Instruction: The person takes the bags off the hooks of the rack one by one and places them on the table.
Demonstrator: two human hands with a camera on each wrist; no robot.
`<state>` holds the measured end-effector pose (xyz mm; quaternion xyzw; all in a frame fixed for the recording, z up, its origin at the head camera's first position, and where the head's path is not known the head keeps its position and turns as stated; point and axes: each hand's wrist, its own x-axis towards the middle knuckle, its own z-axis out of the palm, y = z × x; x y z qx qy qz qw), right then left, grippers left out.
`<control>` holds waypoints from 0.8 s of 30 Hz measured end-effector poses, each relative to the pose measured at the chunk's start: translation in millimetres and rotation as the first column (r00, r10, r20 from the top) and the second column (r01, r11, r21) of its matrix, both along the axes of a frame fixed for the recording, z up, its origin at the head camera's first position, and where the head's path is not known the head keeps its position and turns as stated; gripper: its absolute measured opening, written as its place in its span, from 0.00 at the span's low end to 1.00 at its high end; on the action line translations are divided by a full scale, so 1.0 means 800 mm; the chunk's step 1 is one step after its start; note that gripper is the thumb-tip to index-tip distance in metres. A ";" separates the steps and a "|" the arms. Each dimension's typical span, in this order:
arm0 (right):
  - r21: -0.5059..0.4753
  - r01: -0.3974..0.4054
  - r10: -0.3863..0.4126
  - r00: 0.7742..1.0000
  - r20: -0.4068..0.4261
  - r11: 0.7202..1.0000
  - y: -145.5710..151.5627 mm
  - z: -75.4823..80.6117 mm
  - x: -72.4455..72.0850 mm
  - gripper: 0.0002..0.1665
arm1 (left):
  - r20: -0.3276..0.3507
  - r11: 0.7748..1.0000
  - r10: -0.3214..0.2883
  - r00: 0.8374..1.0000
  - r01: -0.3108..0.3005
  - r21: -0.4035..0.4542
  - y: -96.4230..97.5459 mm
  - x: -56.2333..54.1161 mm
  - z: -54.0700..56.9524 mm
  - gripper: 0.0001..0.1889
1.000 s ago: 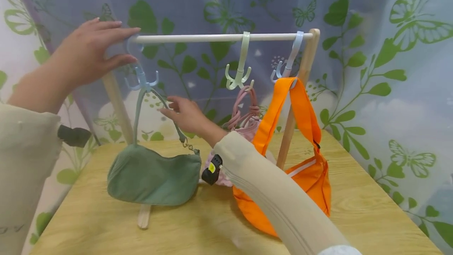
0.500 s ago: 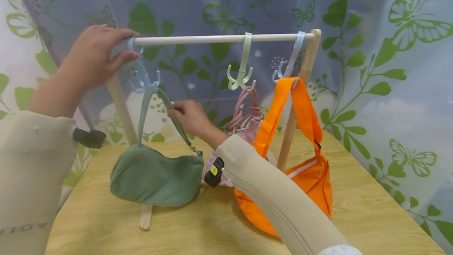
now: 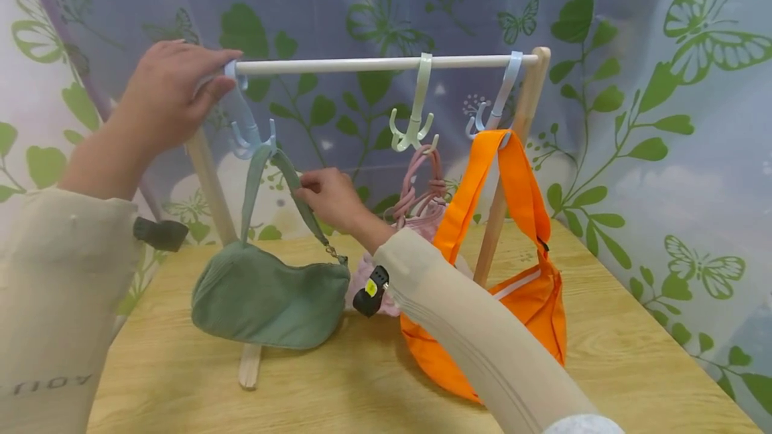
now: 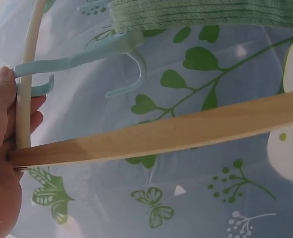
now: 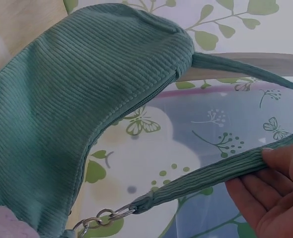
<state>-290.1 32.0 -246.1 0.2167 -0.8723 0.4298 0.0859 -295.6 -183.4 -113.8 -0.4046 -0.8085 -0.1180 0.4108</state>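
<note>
My left hand (image 3: pixel 169 96) grips the left end of the white rail (image 3: pixel 332 65) of a small garment rack. In the left wrist view its thumb presses the top of a pale blue hook (image 4: pixel 77 60) and its fingers reach behind the rail. From this hook hangs a green corduroy shoulder bag (image 3: pixel 271 297), its strap looped over a lower prong. My right hand (image 3: pixel 338 199) pinches the right side of the strap (image 5: pixel 206 178) between thumb and fingers, above the metal chain links (image 5: pixel 102 218).
Farther right, a pale green hook (image 3: pixel 416 112) carries a pink bag (image 3: pixel 425 220), partly hidden by my right arm. Another blue hook (image 3: pixel 503 96) holds an orange bag (image 3: pixel 543 327) near the right wooden leg (image 3: pixel 523 106). The rack stands on a wooden table (image 3: pixel 615 353) before a leaf-patterned curtain.
My right hand has moved onto the strap and pinched it. My left fingers have curled round the rail end. The blue hook and green bag have shifted slightly right.
</note>
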 end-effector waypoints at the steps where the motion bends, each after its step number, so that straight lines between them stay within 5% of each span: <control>1: -0.011 -0.003 0.003 1.000 0.015 1.000 0.001 0.000 0.000 0.17 | 0.002 1.000 0.004 1.000 -0.004 0.005 0.000 0.001 0.001 0.18; 11: -0.200 0.056 -0.028 0.990 0.137 0.978 0.010 0.003 -0.004 0.21 | 0.019 0.999 0.023 1.000 -0.024 0.042 0.004 0.004 -0.001 0.19; 24: -0.461 0.079 0.087 0.941 0.327 0.884 0.020 0.031 -0.006 0.21 | 0.004 0.996 0.014 1.000 -0.014 0.090 0.010 0.002 -0.002 0.21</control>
